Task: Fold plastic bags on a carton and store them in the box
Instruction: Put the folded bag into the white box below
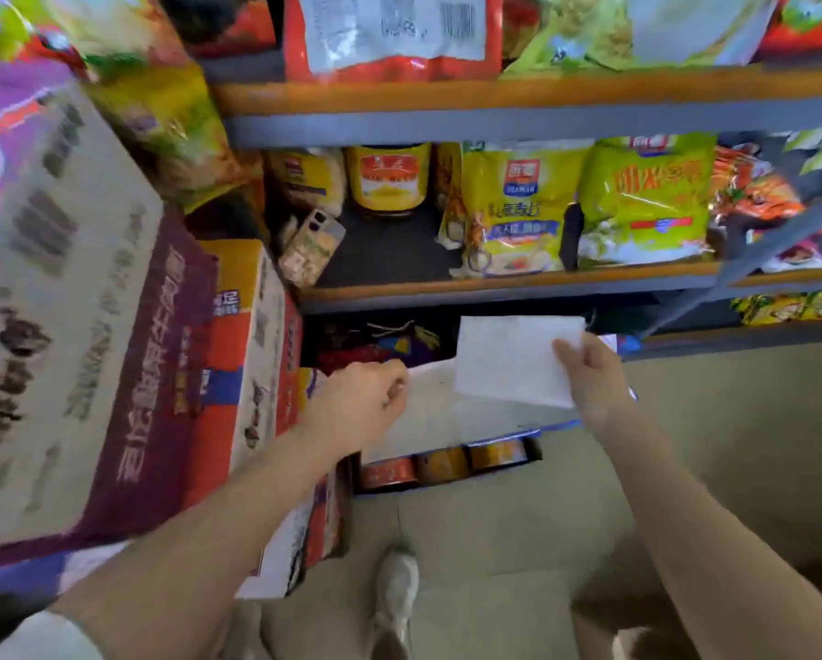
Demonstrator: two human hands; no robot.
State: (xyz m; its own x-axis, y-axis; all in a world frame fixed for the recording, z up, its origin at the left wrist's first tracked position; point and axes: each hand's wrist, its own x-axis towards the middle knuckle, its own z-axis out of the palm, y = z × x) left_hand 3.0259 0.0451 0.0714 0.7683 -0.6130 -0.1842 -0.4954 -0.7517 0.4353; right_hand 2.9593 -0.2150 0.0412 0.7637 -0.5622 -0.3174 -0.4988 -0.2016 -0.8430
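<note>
Two hands: both out in front, over a low carton below the shelves.
Right hand: thumb and curled fingers pinching the right edge of a folded white plastic bag, held flat and lifted above the carton.
Left hand: fingers curled in, at the left edge of a white sheet lying on the carton top; whether gripping that edge or only resting there, cannot tell.
Folded white plastic bag: roughly rectangular, tilted slightly, its lower part overlapping the white sheet from this view.
Carton: blue-edged, on the floor, open at the front, with orange and red cans in a row inside, under the white sheet.
Storage box: not possible to pick out for certain.
Left side: tall stacked cartons, a grey and purple printed one nearest, a red and yellow one just beside it.
Middle shelf: yellow jar, yellow-green snack packets, a phone leaning at the left end.
Upper shelf: red packet with a white label, more green packets beside it.
Floor: beige, with a pale shoe near the bottom edge.
Bottom left corner: a white sleeve at the left arm.
</note>
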